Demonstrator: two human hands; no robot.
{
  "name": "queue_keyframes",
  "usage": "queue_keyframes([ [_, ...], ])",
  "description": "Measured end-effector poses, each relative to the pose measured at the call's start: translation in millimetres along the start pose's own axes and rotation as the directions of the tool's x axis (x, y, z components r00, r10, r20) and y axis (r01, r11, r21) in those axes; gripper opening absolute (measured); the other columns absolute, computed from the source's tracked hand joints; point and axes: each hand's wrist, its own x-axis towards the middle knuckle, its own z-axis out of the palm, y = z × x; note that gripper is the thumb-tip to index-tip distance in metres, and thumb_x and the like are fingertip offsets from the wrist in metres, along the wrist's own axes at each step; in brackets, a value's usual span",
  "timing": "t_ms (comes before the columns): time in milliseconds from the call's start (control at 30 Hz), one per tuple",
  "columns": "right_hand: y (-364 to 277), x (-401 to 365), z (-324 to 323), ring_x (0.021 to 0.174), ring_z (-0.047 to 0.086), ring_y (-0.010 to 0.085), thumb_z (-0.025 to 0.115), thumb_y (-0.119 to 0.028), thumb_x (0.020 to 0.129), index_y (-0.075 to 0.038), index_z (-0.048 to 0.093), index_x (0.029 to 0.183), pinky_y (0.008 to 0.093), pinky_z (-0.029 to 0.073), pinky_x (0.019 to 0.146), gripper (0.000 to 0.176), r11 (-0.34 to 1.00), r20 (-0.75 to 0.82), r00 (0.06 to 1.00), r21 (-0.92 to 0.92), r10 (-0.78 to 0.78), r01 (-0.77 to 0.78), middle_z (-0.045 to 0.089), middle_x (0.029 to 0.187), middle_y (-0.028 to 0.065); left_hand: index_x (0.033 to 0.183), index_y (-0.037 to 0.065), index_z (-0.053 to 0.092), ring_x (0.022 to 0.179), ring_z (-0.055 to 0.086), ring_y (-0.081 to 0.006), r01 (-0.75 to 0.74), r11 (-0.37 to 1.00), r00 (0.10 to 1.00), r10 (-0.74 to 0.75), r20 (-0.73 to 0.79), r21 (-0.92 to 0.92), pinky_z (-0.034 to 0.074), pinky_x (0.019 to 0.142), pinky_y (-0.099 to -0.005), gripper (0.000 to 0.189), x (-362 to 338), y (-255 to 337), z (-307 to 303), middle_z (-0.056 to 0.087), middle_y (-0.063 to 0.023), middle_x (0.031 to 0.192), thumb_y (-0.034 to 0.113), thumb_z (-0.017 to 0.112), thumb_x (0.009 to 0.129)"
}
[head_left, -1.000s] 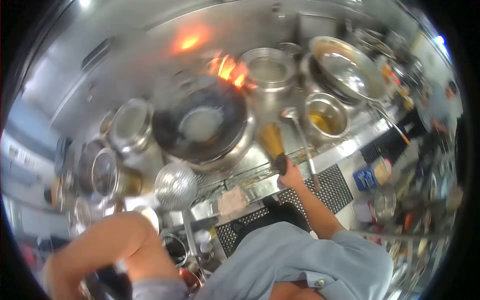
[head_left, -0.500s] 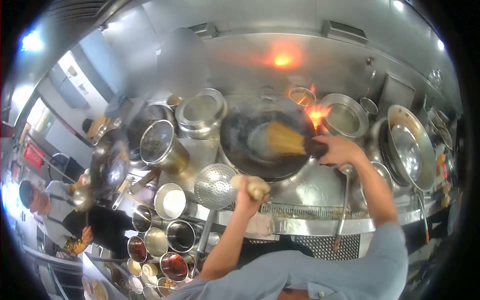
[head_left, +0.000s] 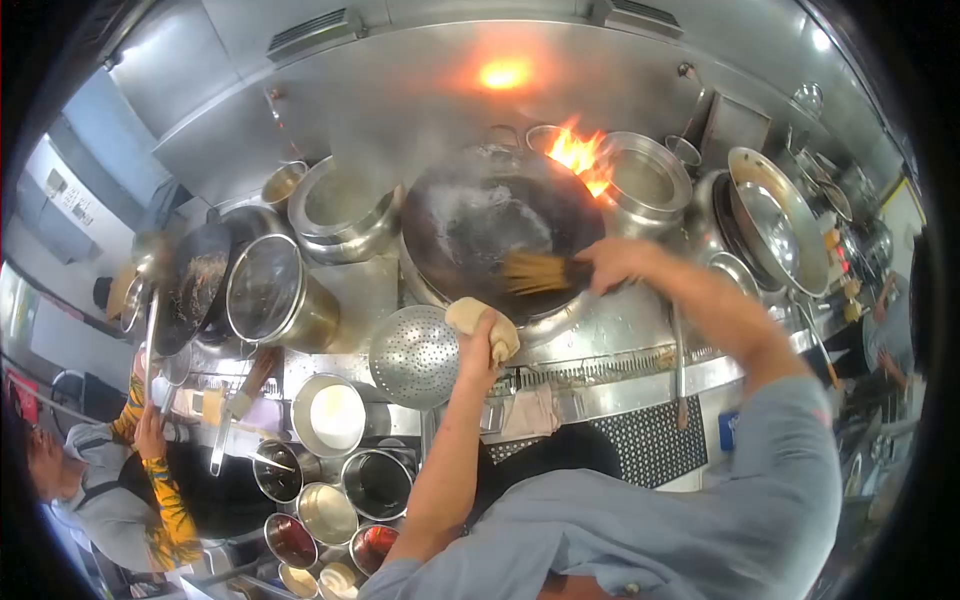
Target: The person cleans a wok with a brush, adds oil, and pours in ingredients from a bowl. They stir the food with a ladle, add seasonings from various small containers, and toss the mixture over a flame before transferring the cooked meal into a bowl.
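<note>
Splayed, straw-coloured bristle brush (head_left: 540, 272) over round, dark metal wok (head_left: 440, 245)

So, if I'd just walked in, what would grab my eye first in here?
Probably the bright orange flames at the far right edge of the big dark wok, with a glow on the steel wall behind. Next, the bristled brush in the person's right hand, over the wok's near right side, while the left hand grips a bundled cloth nearer the body.

wide pan (head_left: 808, 240) at right, white-filled pot (head_left: 304, 408) at left, dark mat (head_left: 662, 448)
</note>
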Motion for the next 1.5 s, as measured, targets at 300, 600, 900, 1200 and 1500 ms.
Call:
queue_keyframes([
  [300,-54.5,114.7,-14.6,0.093,0.068,0.0276,0.069,-0.029,0.064,-0.007,0.074,0.096,0.0438,0.054,0.078,0.039,0.991,-0.228,0.967,0.096,0.112,-0.092,0.071,0.1,0.0134,0.123,0.001,0.049,0.091,0.06,-0.0261,-0.16,0.984,0.98,0.168,-0.11,0.079,0.055,0.07,-0.0399,0.048,76.0,-56.2,-26.9,0.058,-0.0124,0.107,0.009,0.067,0.079],
  [600,0.5,10.0,-18.6,0.1,0.067,0.0256,0.072,-0.023,0.064,-0.01,0.074,0.102,0.0423,0.054,0.079,0.04,0.988,0.089,0.985,-0.049,0.15,-0.146,0.071,0.108,0.0086,0.098,0.002,0.051,0.065,0.058,-0.0172,-0.031,0.989,0.995,0.045,-0.092,0.145,0.05,0.053,-0.0296,0.02,64.3,-28.2,-20.2,0.055,-0.0061,0.084,0.012,0.061,0.084],
  [900,-64.3,67.9,44.8,0.103,0.067,0.0269,0.071,-0.022,0.067,-0.007,0.073,0.104,0.0407,0.053,0.084,0.041,0.893,-0.148,0.96,0.422,0.238,-0.156,0.07,0.109,0.0135,0.09,0.008,0.044,0.061,0.055,-0.0146,-0.097,0.982,0.995,0.098,0.003,0.163,0.045,0.05,-0.0292,0.014,59.9,-29.8,-16.6,0.05,-0.0029,0.076,0.014,0.055,0.083],
  [1200,16.2,51.2,2.0,0.104,0.065,0.0236,0.078,-0.026,0.059,-0.015,0.075,0.101,0.0408,0.053,0.08,0.044,0.944,-0.078,0.946,0.134,0.314,-0.302,0.07,0.109,0.007,0.087,0.006,0.046,0.055,0.052,-0.0136,-0.131,0.976,0.983,0.151,-0.104,0.174,0.041,0.045,-0.028,0.011,53.8,-25.8,-6.0,0.053,-0.0049,0.076,0.01,0.056,0.084],
  [1500,-56.4,-39.8,6.4,0.093,0.066,0.0262,0.078,-0.022,0.063,-0.003,0.071,0.106,0.0405,0.055,0.075,0.047,0.824,0.169,0.981,0.54,0.091,-0.17,0.069,0.102,0.0157,0.102,-0.002,0.049,0.054,0.053,-0.0142,-0.222,0.915,0.931,0.302,-0.206,0.338,0.041,0.042,-0.027,0.021,42.2,-22.2,-5.9,0.057,-0.0097,0.08,0.009,0.057,0.086],
])
